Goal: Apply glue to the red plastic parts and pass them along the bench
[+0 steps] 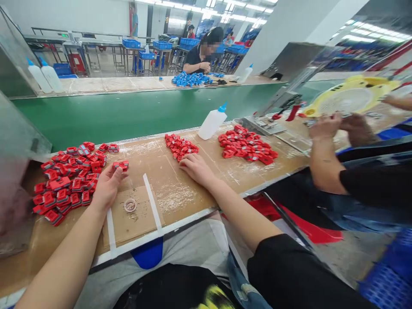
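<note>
My left hand [107, 185] lies on the brown worktable [180, 193], its fingers pinching a small red and grey plastic part [121, 165] beside a big heap of the same red parts [69, 180]. My right hand [197, 168] rests palm down with fingers stretched out, its fingertips touching the near edge of a smaller pile of red parts [180, 146]. A little round cap [130, 205] sits on a cardboard patch taped to the table between my arms.
A white squeeze bottle with a blue tip [212, 122] stands behind a third red pile [246, 144]. To the right, another person's hands [341, 126] hold a yellow round item [349, 96]. A green conveyor belt [135, 113] runs behind the table; a worker sits beyond it.
</note>
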Demonstrator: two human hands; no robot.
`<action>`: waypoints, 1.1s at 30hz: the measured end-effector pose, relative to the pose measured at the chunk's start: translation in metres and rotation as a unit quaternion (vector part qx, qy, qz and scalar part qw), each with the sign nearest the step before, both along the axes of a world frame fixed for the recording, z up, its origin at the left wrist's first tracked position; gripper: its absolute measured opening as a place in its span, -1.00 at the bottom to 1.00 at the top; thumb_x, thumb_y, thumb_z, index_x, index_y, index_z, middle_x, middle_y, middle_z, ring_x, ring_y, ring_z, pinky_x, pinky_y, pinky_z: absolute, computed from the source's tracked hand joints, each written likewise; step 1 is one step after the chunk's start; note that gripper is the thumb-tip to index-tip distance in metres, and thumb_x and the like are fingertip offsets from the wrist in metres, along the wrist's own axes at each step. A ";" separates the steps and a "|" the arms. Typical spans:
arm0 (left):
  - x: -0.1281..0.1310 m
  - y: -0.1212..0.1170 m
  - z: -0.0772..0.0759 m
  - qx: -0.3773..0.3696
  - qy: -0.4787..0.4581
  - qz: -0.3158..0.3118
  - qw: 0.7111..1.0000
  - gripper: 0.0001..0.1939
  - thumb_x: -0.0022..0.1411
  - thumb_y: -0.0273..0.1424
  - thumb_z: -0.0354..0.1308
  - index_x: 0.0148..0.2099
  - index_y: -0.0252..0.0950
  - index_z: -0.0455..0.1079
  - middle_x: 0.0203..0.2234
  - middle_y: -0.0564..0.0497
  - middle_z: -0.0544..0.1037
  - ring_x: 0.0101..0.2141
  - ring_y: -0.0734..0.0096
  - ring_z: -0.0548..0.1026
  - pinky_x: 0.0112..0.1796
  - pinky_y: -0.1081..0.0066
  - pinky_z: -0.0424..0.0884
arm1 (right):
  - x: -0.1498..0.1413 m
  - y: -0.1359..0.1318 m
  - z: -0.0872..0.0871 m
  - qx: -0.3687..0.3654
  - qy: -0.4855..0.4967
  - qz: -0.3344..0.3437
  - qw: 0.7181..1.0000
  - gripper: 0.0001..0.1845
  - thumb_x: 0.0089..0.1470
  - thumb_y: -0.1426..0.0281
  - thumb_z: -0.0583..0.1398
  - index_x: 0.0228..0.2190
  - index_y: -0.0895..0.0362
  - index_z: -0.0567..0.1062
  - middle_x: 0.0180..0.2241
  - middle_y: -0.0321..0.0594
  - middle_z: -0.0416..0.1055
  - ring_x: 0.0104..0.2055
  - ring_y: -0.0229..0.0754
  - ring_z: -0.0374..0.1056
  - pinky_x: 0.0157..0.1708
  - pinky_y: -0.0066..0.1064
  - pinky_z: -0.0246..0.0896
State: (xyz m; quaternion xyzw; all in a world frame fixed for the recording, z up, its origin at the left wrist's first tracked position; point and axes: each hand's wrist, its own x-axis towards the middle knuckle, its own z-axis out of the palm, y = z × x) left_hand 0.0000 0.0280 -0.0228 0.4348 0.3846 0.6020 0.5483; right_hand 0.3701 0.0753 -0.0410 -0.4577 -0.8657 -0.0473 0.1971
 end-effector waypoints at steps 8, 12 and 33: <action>0.003 -0.008 0.020 -0.085 -0.119 -0.076 0.986 -0.49 0.30 -0.06 0.25 0.21 -0.08 0.31 -0.29 0.04 0.52 -0.41 0.52 0.43 -0.39 0.49 0.36 | -0.019 0.007 0.002 0.013 0.146 0.104 0.984 -0.80 0.36 0.36 0.09 -0.20 0.08 0.53 0.07 0.01 0.47 0.16 0.02 0.36 0.15 -0.04 0.28; 0.003 -0.009 0.024 -0.126 -0.141 -0.116 0.975 -0.60 0.33 0.03 0.15 0.04 -0.09 0.35 -0.52 0.15 0.36 -0.59 0.56 0.21 -0.55 0.54 0.20 | -0.013 0.008 0.009 0.017 0.153 0.065 0.986 -0.77 0.32 0.26 0.17 -0.10 0.10 0.53 0.00 0.02 0.48 0.09 0.03 0.40 0.12 -0.04 0.29; 0.005 -0.001 0.009 -0.168 -0.115 -0.089 0.975 -0.41 0.23 0.24 0.10 -0.16 -0.21 0.30 -0.51 0.13 0.33 -0.66 0.62 0.12 -0.67 0.61 -0.03 | -0.158 -0.003 0.040 -0.194 0.310 0.214 0.906 -0.76 0.26 0.19 0.24 -0.18 0.11 0.54 -0.20 -0.15 0.53 -0.21 -0.19 0.41 -0.21 -0.33 0.36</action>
